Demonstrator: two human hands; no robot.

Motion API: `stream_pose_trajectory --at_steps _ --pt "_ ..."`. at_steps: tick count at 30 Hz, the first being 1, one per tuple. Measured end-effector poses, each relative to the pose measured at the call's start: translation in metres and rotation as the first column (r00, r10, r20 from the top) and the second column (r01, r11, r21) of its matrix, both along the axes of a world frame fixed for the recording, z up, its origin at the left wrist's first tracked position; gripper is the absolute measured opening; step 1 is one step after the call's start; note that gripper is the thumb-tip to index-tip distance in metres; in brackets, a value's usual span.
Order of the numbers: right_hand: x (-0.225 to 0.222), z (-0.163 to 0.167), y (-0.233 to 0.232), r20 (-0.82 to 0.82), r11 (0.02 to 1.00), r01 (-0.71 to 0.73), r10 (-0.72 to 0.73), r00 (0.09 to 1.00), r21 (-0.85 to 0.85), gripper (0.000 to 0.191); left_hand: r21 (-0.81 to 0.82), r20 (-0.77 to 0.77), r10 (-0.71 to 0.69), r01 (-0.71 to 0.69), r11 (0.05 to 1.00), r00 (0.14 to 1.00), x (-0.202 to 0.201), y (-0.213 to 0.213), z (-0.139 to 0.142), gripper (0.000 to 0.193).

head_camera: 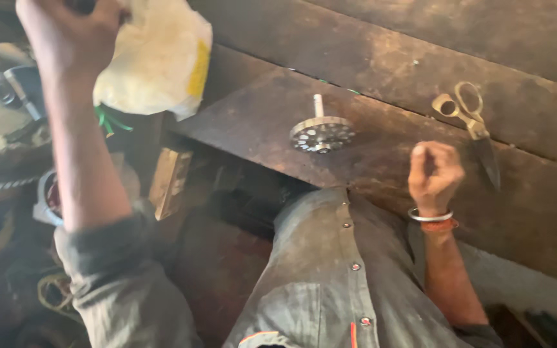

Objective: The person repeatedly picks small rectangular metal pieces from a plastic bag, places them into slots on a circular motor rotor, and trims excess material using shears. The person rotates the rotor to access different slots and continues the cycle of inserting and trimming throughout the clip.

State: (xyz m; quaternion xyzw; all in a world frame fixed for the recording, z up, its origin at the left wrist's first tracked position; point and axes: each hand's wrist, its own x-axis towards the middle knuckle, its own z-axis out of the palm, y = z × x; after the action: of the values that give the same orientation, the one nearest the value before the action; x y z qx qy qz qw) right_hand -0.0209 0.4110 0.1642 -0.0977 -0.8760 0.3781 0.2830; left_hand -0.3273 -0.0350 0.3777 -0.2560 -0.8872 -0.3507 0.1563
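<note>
The left hand [72,29] is raised at the upper left, gripping a pale plastic bag [159,55] by its gathered top; it looks light, soft and crinkly. The right hand [434,175] rests fisted, apparently empty, on the dark counter [381,64] near brass scissors [469,125].

Bench [369,84]: gear [322,133] on it near the front edge, shaft upright. Scissors [470,125] lie to its right. Right hand [434,175] over the bench between them, nearer the scissors. Left hand [72,32] raised far left, gripping a bag [159,55], off the bench.
</note>
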Motion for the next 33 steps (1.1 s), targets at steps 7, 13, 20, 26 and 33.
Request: stream_pose_trajectory --at_steps 7,13,20,26,33 --pt "-0.006 -0.004 0.071 0.031 0.942 0.169 -0.186 0.982 0.29 0.036 0.231 0.481 -0.478 0.42 0.878 0.734 0.152 0.128 -0.035 0.032" --pt "-0.009 -0.005 0.081 0.095 0.954 0.103 -0.134 0.986 0.281 0.026 0.356 0.47 -0.421 0.27 0.895 0.776 0.222 0.247 -0.134 0.026" --pt "0.002 0.019 0.072 0.375 0.692 0.214 0.089 0.923 -0.69 0.033 -0.103 0.106 -0.391 0.402 0.91 0.914 0.202 0.311 -0.242 0.026" --pt "-0.016 0.015 0.059 0.4 0.998 -0.034 0.054 0.915 -0.058 0.028 -0.273 0.084 -0.352 0.361 0.892 0.932 0.202 0.325 -0.268 0.033" --pt "-0.038 0.012 0.055 0.536 0.998 -0.044 0.066 0.842 -0.054 0.027 -0.286 0.111 -0.307 0.326 0.901 0.945 0.234 0.311 -0.271 0.053"
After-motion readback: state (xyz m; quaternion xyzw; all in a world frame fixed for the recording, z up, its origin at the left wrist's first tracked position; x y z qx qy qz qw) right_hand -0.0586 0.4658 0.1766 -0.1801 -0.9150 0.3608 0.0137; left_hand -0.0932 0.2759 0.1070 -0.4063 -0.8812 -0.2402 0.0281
